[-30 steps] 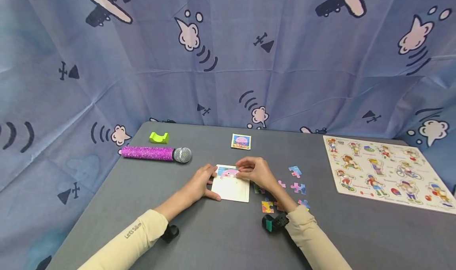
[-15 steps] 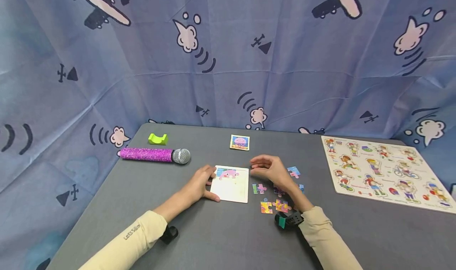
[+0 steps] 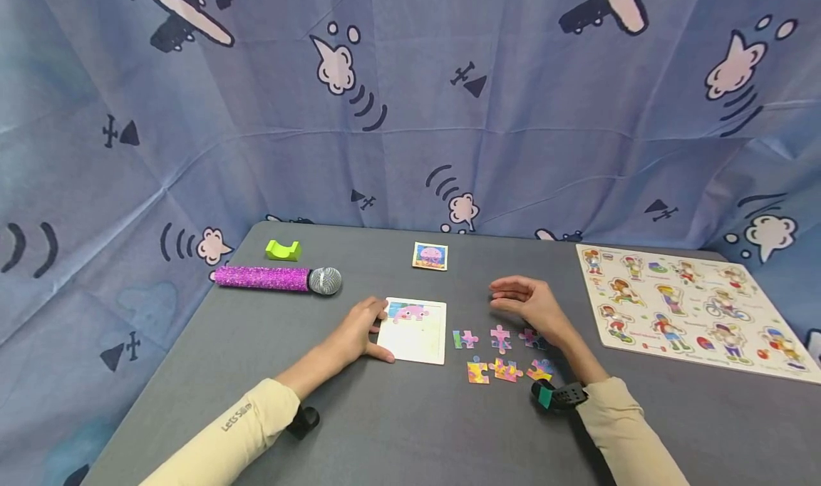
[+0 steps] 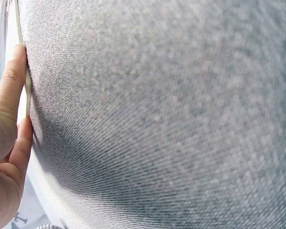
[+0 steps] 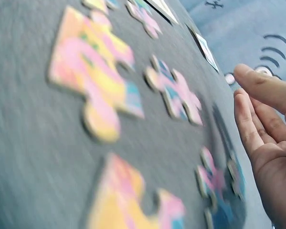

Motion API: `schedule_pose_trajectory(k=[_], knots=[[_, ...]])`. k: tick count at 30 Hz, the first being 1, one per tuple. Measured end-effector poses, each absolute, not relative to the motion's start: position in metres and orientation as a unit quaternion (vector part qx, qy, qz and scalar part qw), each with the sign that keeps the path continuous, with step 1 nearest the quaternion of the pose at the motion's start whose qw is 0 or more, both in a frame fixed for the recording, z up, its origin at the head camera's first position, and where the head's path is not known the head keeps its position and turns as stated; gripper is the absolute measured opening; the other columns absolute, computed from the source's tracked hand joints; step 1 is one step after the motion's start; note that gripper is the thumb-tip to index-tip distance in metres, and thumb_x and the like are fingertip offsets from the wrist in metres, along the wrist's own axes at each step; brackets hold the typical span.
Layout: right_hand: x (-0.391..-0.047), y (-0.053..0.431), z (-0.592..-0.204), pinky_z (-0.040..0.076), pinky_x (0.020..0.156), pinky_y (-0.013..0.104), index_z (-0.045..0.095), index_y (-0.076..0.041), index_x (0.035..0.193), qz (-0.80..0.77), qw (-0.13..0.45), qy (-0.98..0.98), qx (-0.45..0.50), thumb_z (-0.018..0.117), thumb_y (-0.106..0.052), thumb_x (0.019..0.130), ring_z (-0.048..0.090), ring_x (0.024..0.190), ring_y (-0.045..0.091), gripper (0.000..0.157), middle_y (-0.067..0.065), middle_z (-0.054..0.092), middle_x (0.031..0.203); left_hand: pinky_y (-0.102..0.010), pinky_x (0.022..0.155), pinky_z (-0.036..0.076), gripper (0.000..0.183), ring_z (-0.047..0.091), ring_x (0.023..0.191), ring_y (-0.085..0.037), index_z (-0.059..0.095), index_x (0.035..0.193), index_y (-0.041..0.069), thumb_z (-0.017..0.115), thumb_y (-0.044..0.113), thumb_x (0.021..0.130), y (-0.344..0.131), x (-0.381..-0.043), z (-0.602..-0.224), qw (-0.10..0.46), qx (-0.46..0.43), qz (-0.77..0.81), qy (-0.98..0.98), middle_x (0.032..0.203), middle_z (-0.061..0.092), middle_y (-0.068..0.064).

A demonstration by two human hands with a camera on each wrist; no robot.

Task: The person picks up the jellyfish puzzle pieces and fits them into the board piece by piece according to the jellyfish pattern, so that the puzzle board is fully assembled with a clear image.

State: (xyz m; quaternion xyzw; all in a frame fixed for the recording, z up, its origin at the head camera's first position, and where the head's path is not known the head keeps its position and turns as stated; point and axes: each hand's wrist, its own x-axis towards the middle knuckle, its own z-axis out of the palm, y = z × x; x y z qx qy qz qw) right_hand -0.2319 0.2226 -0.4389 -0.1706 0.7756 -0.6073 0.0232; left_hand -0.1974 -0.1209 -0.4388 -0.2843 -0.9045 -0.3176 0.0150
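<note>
A square white puzzle tray (image 3: 413, 342) lies on the grey table; joined pieces (image 3: 410, 313) with a pink cartoon picture fill part of its top edge. My left hand (image 3: 353, 336) touches the tray's left edge, thumb low and fingers higher; the left wrist view shows fingertips (image 4: 19, 55) against the rim. My right hand (image 3: 529, 306) hovers just behind the loose pieces, holding nothing, with its fingers (image 5: 250, 119) extended. Below it lie several jigsaw pieces, including a pink one (image 3: 500, 338) and a yellow-pink one (image 3: 477, 370). The right hand partly hides pieces at the right.
Behind the tray lies a small picture card (image 3: 430, 256). A purple glittery microphone (image 3: 269, 278) and a green curved block (image 3: 284, 251) sit at the left. A large board of sports figures (image 3: 693, 311) lies at the right. Patterned blue cloth (image 3: 385, 151) hangs behind the table.
My right hand has left the tray's top edge and moved right, over to the loose pieces. The pink pieces stay in the tray. My left hand keeps its place.
</note>
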Motion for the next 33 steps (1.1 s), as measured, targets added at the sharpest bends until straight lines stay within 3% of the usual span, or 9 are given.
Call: schedule_pose_trajectory(k=[9,18,23,33], knots=[[-0.229,0.263,-0.434,0.054,0.077,0.018,0.058,0.012,0.119,-0.564,0.006,0.807,-0.178,0.069,0.000,0.085,0.066,0.095,0.012,0.037,0.028,0.062,0.114,-0.033,0.086,0.053,0.095,0.056,0.095,-0.031,0.048,0.126,-0.019,0.093,0.021,0.052,-0.122,-0.198,-0.439,0.011,-0.283,-0.325,-0.902,0.100,0.058,-0.015],[-0.229,0.289,-0.431,0.053,0.078,0.018,0.055,0.012,0.125,-0.511,0.094,0.840,-0.159,0.072,-0.003,0.083,0.062,0.098,0.007,0.047,0.031,0.056,0.123,-0.037,0.089,0.051,0.096,0.055,0.098,-0.030,0.048,0.127,-0.018,0.093,0.022,0.053,-0.122,-0.198,-0.437,0.005,-0.278,-0.315,-0.907,0.102,0.058,-0.014],[-0.232,0.294,-0.430,0.053,0.076,0.019,0.054,0.013,0.125,-0.502,0.113,0.841,-0.165,0.071,-0.001,0.084,0.060,0.096,0.005,0.046,0.031,0.056,0.123,-0.036,0.088,0.052,0.094,0.055,0.098,-0.030,0.048,0.127,-0.018,0.093,0.021,0.054,-0.121,-0.198,-0.436,0.004,-0.281,-0.317,-0.906,0.103,0.058,-0.015],[-0.233,0.289,-0.431,0.054,0.067,0.020,0.059,0.014,0.115,-0.491,0.080,0.850,-0.172,0.069,0.002,0.084,0.064,0.089,0.014,0.035,0.026,0.064,0.107,-0.037,0.088,0.051,0.095,0.055,0.096,-0.030,0.048,0.126,-0.018,0.093,0.021,0.053,-0.121,-0.197,-0.437,0.013,-0.283,-0.312,-0.907,0.101,0.058,-0.015]])
